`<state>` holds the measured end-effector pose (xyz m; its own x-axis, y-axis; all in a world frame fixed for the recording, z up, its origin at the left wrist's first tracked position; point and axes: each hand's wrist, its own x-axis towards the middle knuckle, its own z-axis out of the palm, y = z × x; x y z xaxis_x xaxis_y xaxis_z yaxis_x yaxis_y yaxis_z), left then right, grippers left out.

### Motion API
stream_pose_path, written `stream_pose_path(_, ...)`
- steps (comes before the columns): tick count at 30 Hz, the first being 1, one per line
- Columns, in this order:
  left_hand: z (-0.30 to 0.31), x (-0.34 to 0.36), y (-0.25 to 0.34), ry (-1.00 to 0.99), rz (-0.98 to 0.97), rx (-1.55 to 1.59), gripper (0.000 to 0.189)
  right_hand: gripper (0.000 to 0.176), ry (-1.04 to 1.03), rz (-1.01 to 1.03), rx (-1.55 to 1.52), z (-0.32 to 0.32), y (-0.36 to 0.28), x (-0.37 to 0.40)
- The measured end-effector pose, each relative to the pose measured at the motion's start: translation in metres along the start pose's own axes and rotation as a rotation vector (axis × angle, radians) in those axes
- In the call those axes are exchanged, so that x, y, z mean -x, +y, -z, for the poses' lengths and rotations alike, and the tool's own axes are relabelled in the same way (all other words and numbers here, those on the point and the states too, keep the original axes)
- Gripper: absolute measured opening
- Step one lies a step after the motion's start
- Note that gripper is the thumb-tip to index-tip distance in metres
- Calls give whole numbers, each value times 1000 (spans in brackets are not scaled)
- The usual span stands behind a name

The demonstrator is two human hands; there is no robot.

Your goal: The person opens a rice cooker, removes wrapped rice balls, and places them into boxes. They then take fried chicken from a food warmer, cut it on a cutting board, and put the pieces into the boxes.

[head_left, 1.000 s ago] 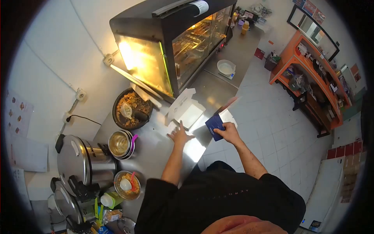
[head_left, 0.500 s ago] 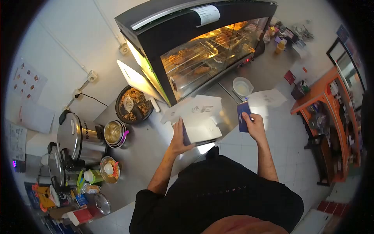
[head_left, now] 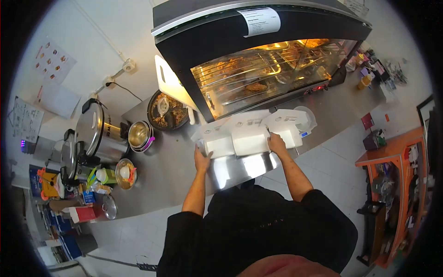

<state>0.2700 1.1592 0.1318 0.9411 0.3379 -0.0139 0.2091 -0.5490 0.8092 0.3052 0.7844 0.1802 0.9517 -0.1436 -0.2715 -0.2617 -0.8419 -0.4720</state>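
Both hands (head_left: 202,160) (head_left: 278,144) touch open boxes (head_left: 250,145) with printed lids (head_left: 251,123).

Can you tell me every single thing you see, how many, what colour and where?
boxes: three, white inside, on the counter
counter: one, silver, middle
warmer: one, black, behind the boxes
board: one, white, left of the warmer
pan: one, black, beside the board
metal bowls: stack, count unclear, silver, left
cookers: two, silver and black, far left
lid: one, silver, near left
clear bowl: one, see-through, behind the right box
papers: several, white, left wall
shelf: one, orange, far right
small stuff: too crowded to count, mixed colours, both sides
left hand: one, bare, at the left box
right hand: one, bare, at the right box
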Motion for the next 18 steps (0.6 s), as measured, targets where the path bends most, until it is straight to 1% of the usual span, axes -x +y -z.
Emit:
stream_pose_path(3, 20, -20, -56, -86, 65, -128, 51, 29, -37, 27, 27, -6, -18, -19)
stream_pose_path(5, 63, -17, -80, -14, 111, -148, 46, 29, -36, 58, 39, -8, -34, -26)
stream_pose_path(6, 85, -14, -102, 10, 76, -138, 45, 29, -35, 74, 43, -12, -42, -30)
stream_pose_path(7, 100, -9, -112, 31, 41, -132, 45, 30, -59, 80, 43, -20, -46, -34)
stream_pose_path(8, 100, -5, -119, 0, 56, -117, 44, 31, -77, 71, 51, -29, -51, -39)
stream_pose_path(10, 95, 1, -113, -62, 87, -83, 44, 32, -113, 52, 71, -57, -52, -51)
stream_pose_path(11, 89, 3, -109, -88, 104, -64, 43, 33, -98, 26, 84, -68, -50, -59)
stream_pose_path(12, 64, 4, -97, -23, 174, 101, 46, 34, -83, 1, 94, -69, -49, -60)
stream_pose_path(13, 45, 0, -84, -77, 117, -58, 51, 35, -73, -19, 107, -66, -45, -62)
stream_pose_path(14, 16, -5, -86, -22, -49, -143, 54, 36, -61, -33, 122, -63, -42, -67)
stream_pose_path(15, -18, -12, -99, 24, 2, -176, 56, 37, -40, -38, 106, -58, -36, -72)
stream_pose_path(16, -24, -11, -64, 13, 7, -133, 58, 40, -16, -47, 91, -51, -26, -81)
stream_pose_path(17, -26, -12, -34, -30, 79, -11, 62, 41, -24, -3, 104, -49, -8, -95)
stream_pose_path(18, -27, -13, -16, -35, 130, 2, 61, 44, -32, 36, 117, -48, 5, -106)
